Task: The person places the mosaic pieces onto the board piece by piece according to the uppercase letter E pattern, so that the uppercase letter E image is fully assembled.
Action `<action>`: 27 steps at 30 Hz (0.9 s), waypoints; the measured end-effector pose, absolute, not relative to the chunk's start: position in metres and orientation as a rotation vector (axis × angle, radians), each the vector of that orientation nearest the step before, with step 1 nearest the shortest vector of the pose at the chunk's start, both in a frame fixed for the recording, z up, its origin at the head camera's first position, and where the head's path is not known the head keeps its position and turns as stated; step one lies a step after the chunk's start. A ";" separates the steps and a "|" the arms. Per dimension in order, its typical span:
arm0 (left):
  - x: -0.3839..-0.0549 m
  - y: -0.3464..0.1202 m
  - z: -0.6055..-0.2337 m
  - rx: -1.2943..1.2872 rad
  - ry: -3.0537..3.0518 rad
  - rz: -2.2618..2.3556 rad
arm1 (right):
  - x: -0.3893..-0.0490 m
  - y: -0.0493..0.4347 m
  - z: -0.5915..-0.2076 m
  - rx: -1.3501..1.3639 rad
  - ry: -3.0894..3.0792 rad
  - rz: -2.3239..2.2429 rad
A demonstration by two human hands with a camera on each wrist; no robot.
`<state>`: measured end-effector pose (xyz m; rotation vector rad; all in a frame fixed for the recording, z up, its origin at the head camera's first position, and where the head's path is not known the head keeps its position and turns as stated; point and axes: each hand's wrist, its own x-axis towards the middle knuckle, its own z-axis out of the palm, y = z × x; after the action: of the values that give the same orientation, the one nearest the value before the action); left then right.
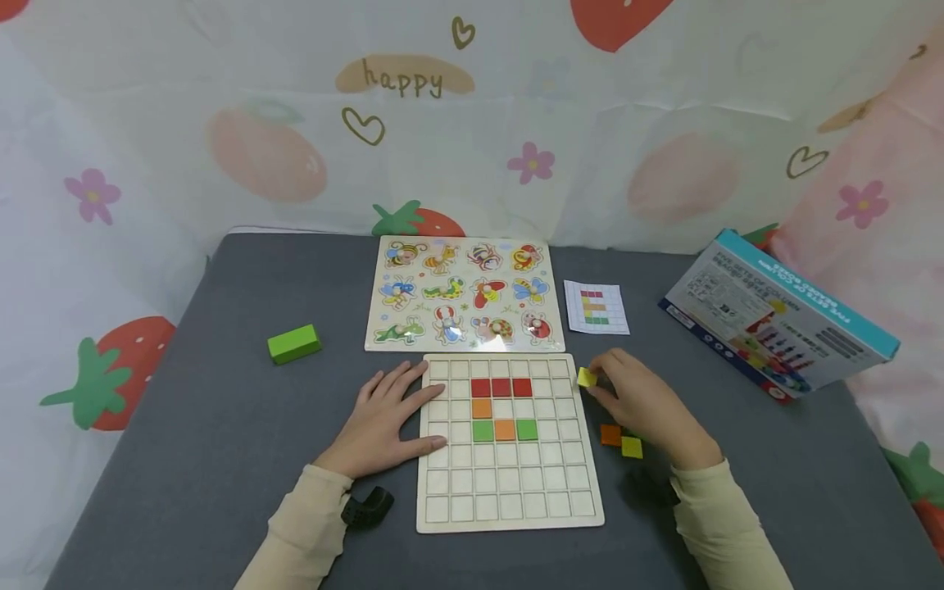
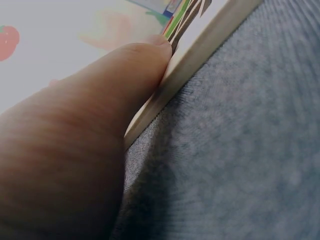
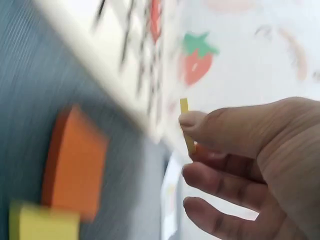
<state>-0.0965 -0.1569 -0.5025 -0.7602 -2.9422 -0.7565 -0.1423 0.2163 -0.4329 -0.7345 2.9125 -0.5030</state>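
A wooden grid board (image 1: 509,528) lies on the grey table, with red tiles (image 1: 501,388), an orange tile (image 1: 482,408) and a green, orange, green row below in its cells. My left hand (image 1: 379,422) rests on the board's left edge, fingers extended; its thumb (image 2: 135,60) touches the rim in the left wrist view. Between thumb and fingertips, my right hand (image 1: 642,401) pinches a thin yellow tile (image 3: 184,112) just off the board's upper right edge. Below that hand are orange pieces (image 1: 610,435) and yellow pieces (image 1: 632,447); a sliver of green shows, partly hidden.
Behind the grid board lies an insect puzzle board (image 1: 459,321). A small pattern card (image 1: 612,307) sits to its right, showing coloured squares. The product box (image 1: 767,319) stands at the far right. A green block (image 1: 294,344) lies at left. Strawberry-print cloth hangs behind.
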 end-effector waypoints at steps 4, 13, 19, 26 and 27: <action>-0.096 -0.157 -0.503 -0.750 -2.947 -0.765 | -0.130 0.196 -0.422 -0.955 2.934 -0.501; -0.097 -0.158 -0.504 -0.739 -2.937 -0.775 | -0.111 0.155 -0.417 -1.348 2.897 -0.461; -0.097 -0.158 -0.502 -0.745 -2.936 -0.759 | -0.100 0.135 -0.425 -1.466 2.771 -0.418; -0.097 -0.156 -0.503 -0.738 -2.938 -0.750 | -0.091 0.122 -0.439 -1.450 2.685 -0.357; -0.097 -0.156 -0.503 -0.738 -2.936 -0.747 | -0.091 0.120 -0.440 -1.449 2.677 -0.351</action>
<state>-0.0972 -0.1564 -0.5028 -0.7378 -2.9364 -0.7467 -0.0908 0.1199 -0.4401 -1.4486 2.6773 -0.3507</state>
